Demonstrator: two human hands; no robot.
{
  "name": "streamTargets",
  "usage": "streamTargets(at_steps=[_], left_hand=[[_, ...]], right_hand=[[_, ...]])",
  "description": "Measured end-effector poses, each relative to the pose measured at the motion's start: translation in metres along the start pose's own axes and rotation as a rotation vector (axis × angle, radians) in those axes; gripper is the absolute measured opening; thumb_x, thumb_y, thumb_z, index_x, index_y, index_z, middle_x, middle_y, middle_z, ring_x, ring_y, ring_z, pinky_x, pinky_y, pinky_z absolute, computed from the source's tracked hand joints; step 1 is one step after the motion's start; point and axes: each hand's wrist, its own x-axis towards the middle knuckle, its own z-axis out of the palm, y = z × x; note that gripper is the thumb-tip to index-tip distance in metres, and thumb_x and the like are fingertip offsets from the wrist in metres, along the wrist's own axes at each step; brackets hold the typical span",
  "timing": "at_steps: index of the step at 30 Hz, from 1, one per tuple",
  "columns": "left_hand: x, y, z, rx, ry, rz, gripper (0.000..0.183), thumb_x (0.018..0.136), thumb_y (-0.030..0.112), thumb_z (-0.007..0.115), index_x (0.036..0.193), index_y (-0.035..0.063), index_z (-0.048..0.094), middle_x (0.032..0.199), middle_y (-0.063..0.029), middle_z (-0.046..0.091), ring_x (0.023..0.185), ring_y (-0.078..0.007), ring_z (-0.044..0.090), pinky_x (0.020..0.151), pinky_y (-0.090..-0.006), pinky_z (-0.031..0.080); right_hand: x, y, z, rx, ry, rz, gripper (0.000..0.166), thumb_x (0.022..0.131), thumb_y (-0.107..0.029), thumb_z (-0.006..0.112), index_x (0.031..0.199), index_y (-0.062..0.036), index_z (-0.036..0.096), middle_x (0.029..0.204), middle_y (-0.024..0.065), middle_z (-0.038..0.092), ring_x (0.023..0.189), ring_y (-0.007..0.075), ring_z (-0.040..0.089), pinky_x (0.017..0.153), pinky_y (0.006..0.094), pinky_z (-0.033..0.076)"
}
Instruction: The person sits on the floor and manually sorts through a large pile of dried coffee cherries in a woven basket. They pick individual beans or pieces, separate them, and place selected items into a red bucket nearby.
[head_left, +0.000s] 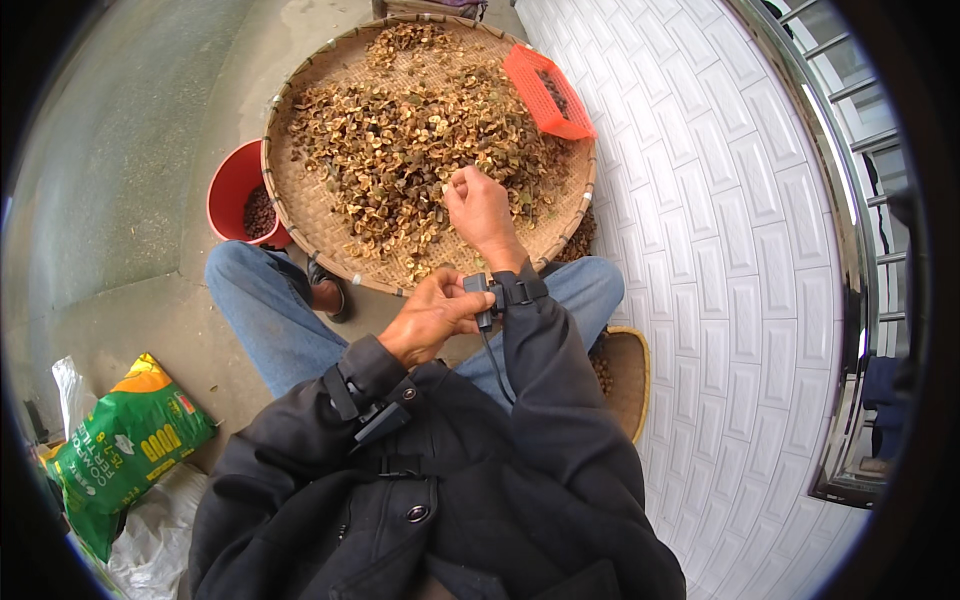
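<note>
My left hand (426, 319) grips a small dark box (478, 300) with a cable, which sits at the black strap (523, 291) around my right wrist. Above it, my right hand (484, 208) is curled closed over the near part of a large round woven bamboo tray (307, 232); nothing shows between its fingers, though the inside of the palm is hidden. Dry split husks or shells, mixed with brown nuts or seeds, form a broad heap (405, 142) across the tray. A second dark device (381, 422) is strapped on my left forearm.
An orange plastic basket (559, 120) with brown nuts rests on the tray's right rim. Left of the tray stands a red bucket (229, 184) holding nuts. A yellow-rimmed basket (634, 375) lies by my right leg, near a white tiled wall (720, 300). Green fertilizer bag (135, 442) at left.
</note>
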Motion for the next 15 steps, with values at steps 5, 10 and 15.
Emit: streamTargets(at_steps=[5,10,15], left_hand=[[0.000,0.004,0.002,0.034,0.057,-0.032,0.040,0.095,0.011,0.082,0.116,0.0041,0.048,0.096,-0.0025,0.062,0.077,-0.0112,0.068,0.066,-0.0257,0.058],[-0.001,0.002,0.006,0.034,0.089,0.026,0.039,0.094,0.013,0.083,0.104,0.0077,0.046,0.088,-0.0027,0.061,0.069,-0.0121,0.066,0.063,-0.0268,0.056],[0.008,-0.009,-0.002,0.027,0.065,-0.045,0.043,0.091,0.020,0.086,0.106,0.0047,0.048,0.088,-0.0046,0.062,0.069,-0.0136,0.066,0.062,-0.0284,0.058]], right_hand=[[-0.010,0.005,0.008,-0.179,-0.028,-0.039,0.015,0.098,-0.014,0.068,0.103,-0.0015,0.062,0.095,0.0179,0.070,0.084,0.0392,0.070,0.071,0.0485,0.057],[-0.017,0.012,0.015,-0.279,-0.090,-0.077,0.015,0.100,-0.017,0.065,0.102,-0.0028,0.059,0.096,0.0172,0.067,0.084,0.0402,0.070,0.070,0.0496,0.057],[-0.024,0.029,0.030,-0.138,-0.056,0.024,0.013,0.099,-0.015,0.068,0.101,-0.0033,0.062,0.091,0.0136,0.070,0.075,0.0322,0.072,0.062,0.0426,0.057]])
